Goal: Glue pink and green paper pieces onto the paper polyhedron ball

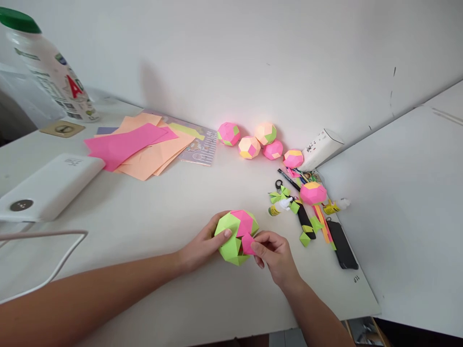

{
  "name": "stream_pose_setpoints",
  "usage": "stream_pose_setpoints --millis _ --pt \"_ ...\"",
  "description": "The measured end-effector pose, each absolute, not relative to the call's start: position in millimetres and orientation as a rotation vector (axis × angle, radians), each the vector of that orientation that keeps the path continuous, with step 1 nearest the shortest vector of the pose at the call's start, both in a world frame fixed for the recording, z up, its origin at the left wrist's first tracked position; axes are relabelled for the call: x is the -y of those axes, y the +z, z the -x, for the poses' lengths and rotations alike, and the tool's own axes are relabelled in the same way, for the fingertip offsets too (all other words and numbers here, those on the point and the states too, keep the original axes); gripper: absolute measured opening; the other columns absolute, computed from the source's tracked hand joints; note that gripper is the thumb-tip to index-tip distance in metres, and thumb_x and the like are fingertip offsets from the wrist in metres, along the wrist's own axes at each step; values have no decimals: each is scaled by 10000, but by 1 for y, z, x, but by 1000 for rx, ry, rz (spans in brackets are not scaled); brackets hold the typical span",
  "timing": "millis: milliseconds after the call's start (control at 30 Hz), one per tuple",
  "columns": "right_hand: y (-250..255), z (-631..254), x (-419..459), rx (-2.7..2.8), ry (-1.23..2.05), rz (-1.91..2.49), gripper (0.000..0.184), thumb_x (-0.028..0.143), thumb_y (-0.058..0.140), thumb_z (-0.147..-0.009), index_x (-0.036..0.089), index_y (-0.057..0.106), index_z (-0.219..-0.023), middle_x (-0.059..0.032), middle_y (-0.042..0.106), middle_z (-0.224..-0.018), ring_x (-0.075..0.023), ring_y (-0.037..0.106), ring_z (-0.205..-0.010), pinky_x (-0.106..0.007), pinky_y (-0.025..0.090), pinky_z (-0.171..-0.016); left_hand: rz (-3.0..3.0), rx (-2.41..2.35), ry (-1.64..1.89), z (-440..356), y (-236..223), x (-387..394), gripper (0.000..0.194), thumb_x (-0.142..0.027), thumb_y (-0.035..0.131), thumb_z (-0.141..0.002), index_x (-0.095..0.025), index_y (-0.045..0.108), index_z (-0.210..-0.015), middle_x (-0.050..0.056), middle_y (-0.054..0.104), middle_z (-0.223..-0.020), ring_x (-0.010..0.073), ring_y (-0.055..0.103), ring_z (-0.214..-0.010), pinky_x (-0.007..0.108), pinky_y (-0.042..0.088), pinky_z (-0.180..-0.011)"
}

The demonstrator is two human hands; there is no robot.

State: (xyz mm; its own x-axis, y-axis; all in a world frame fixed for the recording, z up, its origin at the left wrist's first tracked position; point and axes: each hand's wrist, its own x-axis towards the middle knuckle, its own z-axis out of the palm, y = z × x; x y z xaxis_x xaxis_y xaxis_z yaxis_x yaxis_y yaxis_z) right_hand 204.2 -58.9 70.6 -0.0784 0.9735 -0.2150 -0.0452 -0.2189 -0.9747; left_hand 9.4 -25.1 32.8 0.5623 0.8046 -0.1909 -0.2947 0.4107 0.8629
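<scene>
Tugging could tear the pink flap (248, 244) the right hand (277, 255) pinches on the paper polyhedron (230, 247) the left hand (201, 246) clasps.

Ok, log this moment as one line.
left hand: holds green-and-pink paper ball | right hand: pinches pink paper piece at the ball's gap | beyond: smaller paper balls, paper sheets

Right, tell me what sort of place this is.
Probably a craft workspace: a white desk with pink and peach paper sheets, a cluster of faceted multicoloured paper balls, and a green and pink faceted paper ball, partly open, held in the left hand.
</scene>
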Motion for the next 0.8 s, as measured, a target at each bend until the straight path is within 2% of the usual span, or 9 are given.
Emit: stream_pose_setpoints --millis 200,400,600,800 --pt "69 -204 60 1059 1501 1306 219 346 789 -692 175 664 -637 26 561 -521 -79 445 -387 -233 324 -374 -922 -665 747 -9 34 25 665 -594 579 -829 -249 324 -1339 130 545 -1284 324 543 -1155 444 495 -884" --pt "70 -205 59 1003 1606 1288 230 341 808 -666 161 672 -623 17 593 -531 -74 453 -373 -222 308 -357 -891 -679 752 -11 36 25 750 -620 620 -778 -240 312 -1347 153 502 -1353 335 527 -1185 465 486 -903" --pt "73 -205 58 931 1713 1289 241 323 831 -631 154 662 -601 25 587 -484 -69 454 -363 -200 298 -343 -905 -661 758 -11 34 24 728 -602 623 -787 -241 318 -1341 149 511 -1338 332 531 -1180 479 478 -918" --pt "73 -205 57 899 1757 1286 245 314 838 -620 152 657 -592 25 591 -484 -69 458 -364 -198 296 -341 -914 -651 757 -10 31 25 703 -594 609 -806 -249 316 -1345 142 501 -1365 328 534 -1188 447 501 -889"
